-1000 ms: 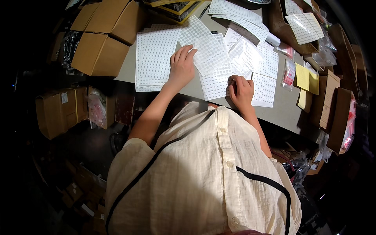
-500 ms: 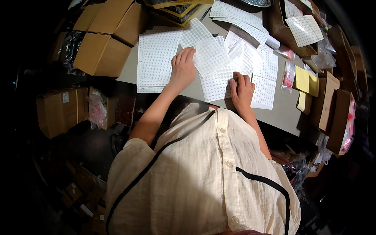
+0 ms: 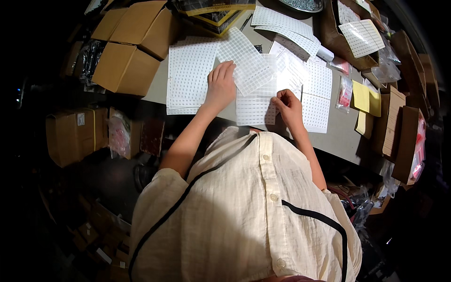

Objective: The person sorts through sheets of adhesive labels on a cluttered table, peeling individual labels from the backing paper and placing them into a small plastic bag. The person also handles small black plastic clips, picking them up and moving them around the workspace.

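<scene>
A translucent sheet of round stickers (image 3: 251, 66) lies slanted across white printed label sheets. My left hand (image 3: 221, 87) is at its left edge, fingers bent together over it and the thumb mostly hidden. Just below, a label sheet (image 3: 255, 111) points toward me. My right hand (image 3: 289, 108) pinches this sheet's right edge between thumb and forefinger, its other fingers curled. Left of my left hand is a stack of label sheets (image 3: 188, 75). Beyond my right hand lie a glossy clear sheet (image 3: 290, 70) and more label sheets (image 3: 315, 110).
Open cardboard boxes (image 3: 124, 66) stand at the left. A black and yellow package (image 3: 213, 16) and a metal bowl of small parts (image 3: 303, 4) sit at the back. On the right are yellow paper pieces (image 3: 366, 98), a red-filled plastic bag (image 3: 345, 91) and more boxes (image 3: 393, 120).
My right hand has drawn its fingers into a pinch and shifted slightly left and down. The label sheet under it has turned straighter and moved left. My left hand stays at the sticker sheet.
</scene>
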The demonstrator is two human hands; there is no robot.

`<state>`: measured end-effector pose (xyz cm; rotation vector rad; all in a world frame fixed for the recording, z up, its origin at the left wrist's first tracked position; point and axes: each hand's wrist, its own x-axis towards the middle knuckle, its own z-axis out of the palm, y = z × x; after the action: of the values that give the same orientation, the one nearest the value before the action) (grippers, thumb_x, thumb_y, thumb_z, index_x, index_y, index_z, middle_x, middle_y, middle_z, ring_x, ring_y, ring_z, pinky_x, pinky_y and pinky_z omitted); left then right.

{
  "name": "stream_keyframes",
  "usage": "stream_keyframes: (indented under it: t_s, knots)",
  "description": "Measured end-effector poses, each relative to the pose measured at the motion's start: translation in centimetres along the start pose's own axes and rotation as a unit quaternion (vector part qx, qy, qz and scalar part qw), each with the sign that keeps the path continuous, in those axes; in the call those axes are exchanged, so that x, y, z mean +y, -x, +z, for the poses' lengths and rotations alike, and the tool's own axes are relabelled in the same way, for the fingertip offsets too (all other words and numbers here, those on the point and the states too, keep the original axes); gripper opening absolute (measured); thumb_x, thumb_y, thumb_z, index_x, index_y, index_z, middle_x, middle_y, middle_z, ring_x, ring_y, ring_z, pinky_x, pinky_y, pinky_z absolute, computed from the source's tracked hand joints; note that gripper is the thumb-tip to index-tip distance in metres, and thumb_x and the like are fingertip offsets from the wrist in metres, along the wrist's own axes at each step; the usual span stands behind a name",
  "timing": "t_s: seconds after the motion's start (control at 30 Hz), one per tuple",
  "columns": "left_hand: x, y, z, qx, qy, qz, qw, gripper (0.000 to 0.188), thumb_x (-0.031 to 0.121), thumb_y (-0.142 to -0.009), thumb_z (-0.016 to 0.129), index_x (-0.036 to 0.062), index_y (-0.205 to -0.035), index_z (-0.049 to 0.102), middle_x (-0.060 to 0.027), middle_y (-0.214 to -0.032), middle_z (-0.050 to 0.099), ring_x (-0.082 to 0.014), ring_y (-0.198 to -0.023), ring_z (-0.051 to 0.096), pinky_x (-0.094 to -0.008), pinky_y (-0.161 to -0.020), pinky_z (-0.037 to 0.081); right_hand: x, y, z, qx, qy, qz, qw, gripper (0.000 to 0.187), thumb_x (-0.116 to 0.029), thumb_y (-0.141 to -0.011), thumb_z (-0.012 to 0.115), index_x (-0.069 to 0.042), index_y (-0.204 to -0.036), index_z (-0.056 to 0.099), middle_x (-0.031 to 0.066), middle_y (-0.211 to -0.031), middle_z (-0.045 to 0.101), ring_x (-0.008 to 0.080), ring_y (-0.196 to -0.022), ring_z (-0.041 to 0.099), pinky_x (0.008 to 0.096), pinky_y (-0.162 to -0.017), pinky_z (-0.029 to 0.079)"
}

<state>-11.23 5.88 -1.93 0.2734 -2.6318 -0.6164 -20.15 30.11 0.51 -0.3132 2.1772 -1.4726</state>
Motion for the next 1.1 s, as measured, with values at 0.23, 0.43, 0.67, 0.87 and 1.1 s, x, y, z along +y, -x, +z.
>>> stream_keyframes:
  t_s: [0.23,0.43,0.67,0.87,1.1]
  knots:
    - [-0.3,0.4,-0.6,0.059,0.079,-0.018,0.995,0.034,0.000,-0.088,0.056,0.0064,-0.120,0.067,-0.0117,-0.135,0.059,-0.0321,-0.130,0.051,-0.0433,-0.110,0.038,-2.5,1.1,-3.4,0.065,-0.188,-0.019,0.980,0.010,-0.006,-0.087,0.073,-0.003,-0.093,0.065,-0.0034,-0.075,0.060,0.0057,-0.070,0.053,0.0228,-0.065,0.042]
    - [3.5,1.0,-2.5,-0.010,0.396,-0.200,0.896,0.029,0.013,-0.102,0.053,0.0006,-0.125,0.065,-0.0099,-0.123,0.067,-0.0183,-0.108,0.064,-0.0309,-0.099,0.046,-5.5,2.6,-6.5,0.108,-0.272,-0.079,0.953,0.011,-0.009,-0.092,0.070,-0.004,-0.096,0.062,-0.0040,-0.071,0.057,0.0036,-0.062,0.045,0.0217,-0.058,0.034]
    - [10.7,-2.5,-9.6,-0.239,0.664,-0.256,0.661,0.039,0.029,-0.106,0.049,-0.0020,-0.125,0.064,-0.0072,-0.117,0.068,-0.0122,-0.112,0.059,-0.0254,-0.090,0.046,-8.4,4.2,-7.8,0.108,-0.278,-0.139,0.944,0.011,-0.007,-0.092,0.069,-0.004,-0.098,0.061,-0.0035,-0.071,0.059,0.0028,-0.062,0.047,0.0204,-0.056,0.035]
    - [11.7,-4.1,-9.9,-0.220,0.648,-0.243,0.687,0.026,0.017,-0.091,0.063,-0.0005,-0.110,0.066,-0.0052,-0.098,0.071,-0.0085,-0.087,0.062,-0.0240,-0.084,0.046,-9.8,4.7,-7.2,0.088,-0.262,-0.153,0.949,0.013,-0.005,-0.092,0.071,-0.004,-0.102,0.062,-0.0023,-0.082,0.066,0.0018,-0.069,0.054,0.0188,-0.057,0.039]
    - [10.7,-5.0,-8.4,-0.127,0.661,-0.234,0.702,0.028,0.005,-0.082,0.058,-0.0031,-0.106,0.067,-0.0074,-0.096,0.072,-0.0110,-0.083,0.065,-0.0246,-0.080,0.051,-10.5,3.9,-6.9,0.025,-0.257,-0.150,0.954,0.019,-0.008,-0.089,0.073,-0.002,-0.103,0.062,-0.0016,-0.083,0.064,0.0036,-0.074,0.054,0.0209,-0.063,0.042]
